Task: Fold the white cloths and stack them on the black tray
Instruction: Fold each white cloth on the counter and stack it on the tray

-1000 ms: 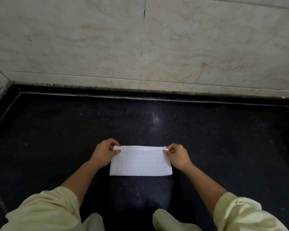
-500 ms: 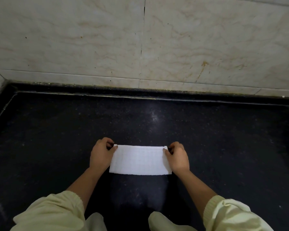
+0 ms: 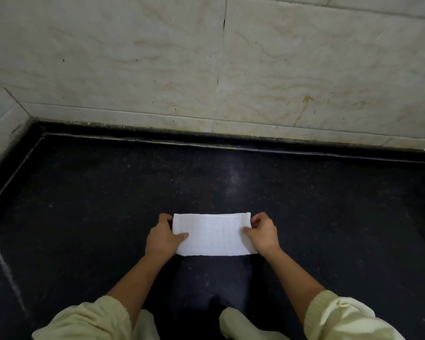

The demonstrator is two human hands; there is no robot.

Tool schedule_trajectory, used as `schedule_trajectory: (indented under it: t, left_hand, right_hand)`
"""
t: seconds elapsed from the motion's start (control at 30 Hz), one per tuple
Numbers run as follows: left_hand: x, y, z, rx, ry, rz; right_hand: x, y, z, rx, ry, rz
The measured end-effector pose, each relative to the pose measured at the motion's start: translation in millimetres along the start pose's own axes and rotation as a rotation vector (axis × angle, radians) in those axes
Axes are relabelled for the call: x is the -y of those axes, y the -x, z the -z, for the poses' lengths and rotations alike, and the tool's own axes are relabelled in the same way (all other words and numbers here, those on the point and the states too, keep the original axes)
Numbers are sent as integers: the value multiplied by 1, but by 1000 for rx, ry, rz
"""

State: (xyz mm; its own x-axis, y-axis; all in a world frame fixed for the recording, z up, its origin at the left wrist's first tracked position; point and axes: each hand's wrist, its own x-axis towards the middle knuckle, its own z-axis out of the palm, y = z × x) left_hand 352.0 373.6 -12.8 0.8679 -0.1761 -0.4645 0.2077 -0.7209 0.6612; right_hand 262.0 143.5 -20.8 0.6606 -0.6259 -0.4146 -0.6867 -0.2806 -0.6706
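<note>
Black surface (image 3: 84,217): left hand (image 3: 163,238) and right hand (image 3: 263,235) pinch one part-folded white cloth (image 3: 212,235); tray unseen, stacking likely pending

Pale yellow knit sleeves (image 3: 91,320); ribbed cuffs (image 3: 315,312); bare forearms (image 3: 138,278).

Our head camera looks forward and down, close above our left hand (image 3: 163,238) and right hand (image 3: 264,235), facing a cream marbled tile wall (image 3: 157,57).

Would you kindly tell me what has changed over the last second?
The left hand and right hand slid nearer along the short edges of the white cloth, thumbs now on top, still gripping it. The cloth stays flat and folded on the black surface.
</note>
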Motion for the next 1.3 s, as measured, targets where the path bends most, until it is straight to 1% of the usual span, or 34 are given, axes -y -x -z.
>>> schedule_trajectory:
  t: [0.1, 0.17, 0.27, 0.33, 0.43, 0.5, 0.6, 0.77, 0.97, 1.07, 1.17, 1.3]
  left_hand:
    - [5, 6, 2, 24, 3, 1]
    - [9, 8, 3, 27, 6, 4]
    - [15, 10, 5, 13, 12, 8]
    - [17, 11, 6, 32, 11, -6]
    - [21, 11, 9, 70, 4, -31]
    - [24, 11, 9, 74, 23, -28]
    - [27, 13, 8, 62, 65, -24]
    - [33, 13, 7, 51, 121, -2]
    - [36, 11, 7, 44, 174, 5]
    - [38, 10, 7, 49, 201, 8]
    - [39, 8, 8, 57, 225, -2]
    - [42, 6, 9, 67, 249, -7]
  right_hand:
    - [2, 0, 6, -35, -80, 12]
    - [2, -1, 8, -27, -91, -10]
    - [2, 0, 12, 12, -81, -51]
    - [0, 0, 15, 81, -89, -70]
    - [-1, 2, 22, 185, 35, -51]
    - [-1, 3, 24, 194, 118, -45]
    - [-3, 5, 22, 184, 134, -41]
    - [5, 12, 20, 121, 52, 5]
    - [32, 25, 13, 141, -51, 109]
    - [48, 32, 2, 184, -78, 165]
    - [63, 37, -16, 232, -66, 192]
    - [77, 41, -46, 270, 35, 190]
